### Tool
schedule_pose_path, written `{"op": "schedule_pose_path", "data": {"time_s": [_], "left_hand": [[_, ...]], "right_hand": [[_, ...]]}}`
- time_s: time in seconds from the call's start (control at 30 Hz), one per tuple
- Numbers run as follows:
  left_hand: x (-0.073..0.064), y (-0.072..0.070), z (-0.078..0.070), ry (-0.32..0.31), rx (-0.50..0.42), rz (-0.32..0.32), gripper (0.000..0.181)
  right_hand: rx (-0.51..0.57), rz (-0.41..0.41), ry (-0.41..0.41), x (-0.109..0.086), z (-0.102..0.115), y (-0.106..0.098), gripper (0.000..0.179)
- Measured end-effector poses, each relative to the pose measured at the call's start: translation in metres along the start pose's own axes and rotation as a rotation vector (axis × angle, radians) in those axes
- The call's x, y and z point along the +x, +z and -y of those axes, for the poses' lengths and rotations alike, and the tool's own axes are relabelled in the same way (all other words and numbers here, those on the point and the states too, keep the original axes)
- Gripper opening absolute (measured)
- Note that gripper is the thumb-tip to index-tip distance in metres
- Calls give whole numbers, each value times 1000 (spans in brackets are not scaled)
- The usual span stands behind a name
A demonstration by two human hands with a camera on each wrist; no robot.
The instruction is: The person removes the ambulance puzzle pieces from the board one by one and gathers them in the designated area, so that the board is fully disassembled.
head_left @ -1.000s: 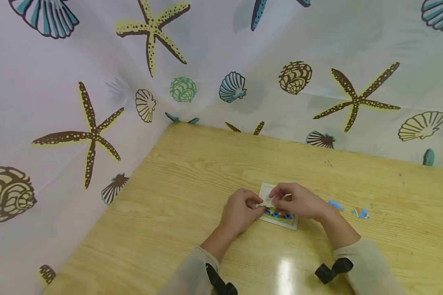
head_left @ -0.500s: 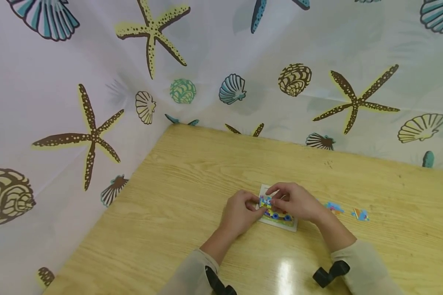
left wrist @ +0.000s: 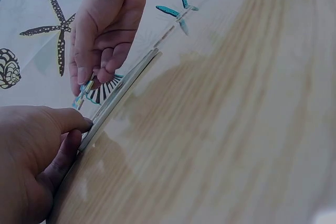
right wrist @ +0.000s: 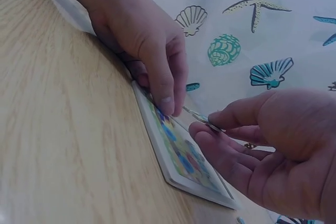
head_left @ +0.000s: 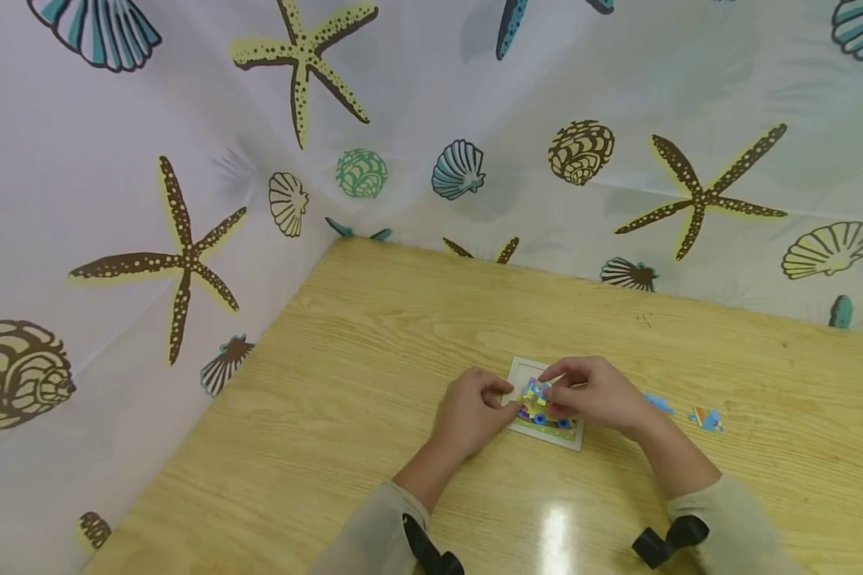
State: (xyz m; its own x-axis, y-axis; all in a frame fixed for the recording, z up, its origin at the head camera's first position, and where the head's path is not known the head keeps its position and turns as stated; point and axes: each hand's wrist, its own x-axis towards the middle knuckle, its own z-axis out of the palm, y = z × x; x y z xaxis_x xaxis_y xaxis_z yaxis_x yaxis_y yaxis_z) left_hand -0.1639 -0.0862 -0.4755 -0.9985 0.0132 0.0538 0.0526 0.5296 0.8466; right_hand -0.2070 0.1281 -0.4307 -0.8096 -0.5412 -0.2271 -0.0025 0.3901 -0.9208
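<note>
In the head view a small jigsaw puzzle board [head_left: 546, 438] with a pale rim lies flat on the table. Its lower part shows a colourful picture with blue wheels; the upper part shows bare backing. At the board's left edge my left hand [head_left: 471, 411] holds the rim, its thumb on the picture side, as the right wrist view of the board [right wrist: 173, 181] shows. My right hand [head_left: 593, 391] pinches a blue and yellow puzzle piece [head_left: 537, 389] between thumb and fingers. That piece [right wrist: 199, 116] is tilted above the board, and the fingers partly hide it.
Two loose blue puzzle pieces lie right of the board: one piece [head_left: 658, 402] partly behind my right wrist, another with orange [head_left: 707, 418] farther right. A cloth printed with shells and starfish [head_left: 518, 104] hangs along the back and left table edges.
The piece in my right hand has turned from its pale side to its printed side, then shifted slightly right over the board. My left hand stays at the rim.
</note>
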Motion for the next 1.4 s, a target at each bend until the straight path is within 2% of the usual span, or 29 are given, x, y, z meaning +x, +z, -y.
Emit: {"op": "schedule_pose_path", "data": {"time_s": [0.33, 0.43, 0.57, 0.77, 0.9, 1.1, 1.4], "left_hand": [[0, -1, -2, -12, -22, 9, 20], [0, 0, -3, -11, -17, 8, 20], [0, 0, -4, -15, -12, 10, 20], [0, -1, -5, -22, -14, 7, 19], [-2, 1, -4, -33, -14, 9, 19], [-5, 4, 0, -73, -17, 28, 20], [0, 1, -4, -44, -15, 11, 19]], "right_hand": [[-116, 42, -10, -14, 0, -16, 24], [-140, 31, -14, -20, 1, -23, 23], [-159, 21, -21, -30, -1, -32, 24], [-134, 62, -30, -43, -7, -47, 24], [-163, 79, -22, -48, -10, -52, 21], [-181, 82, 25, -52, -13, -56, 20], [-246, 64, 29, -47, -17, -63, 15]]}}
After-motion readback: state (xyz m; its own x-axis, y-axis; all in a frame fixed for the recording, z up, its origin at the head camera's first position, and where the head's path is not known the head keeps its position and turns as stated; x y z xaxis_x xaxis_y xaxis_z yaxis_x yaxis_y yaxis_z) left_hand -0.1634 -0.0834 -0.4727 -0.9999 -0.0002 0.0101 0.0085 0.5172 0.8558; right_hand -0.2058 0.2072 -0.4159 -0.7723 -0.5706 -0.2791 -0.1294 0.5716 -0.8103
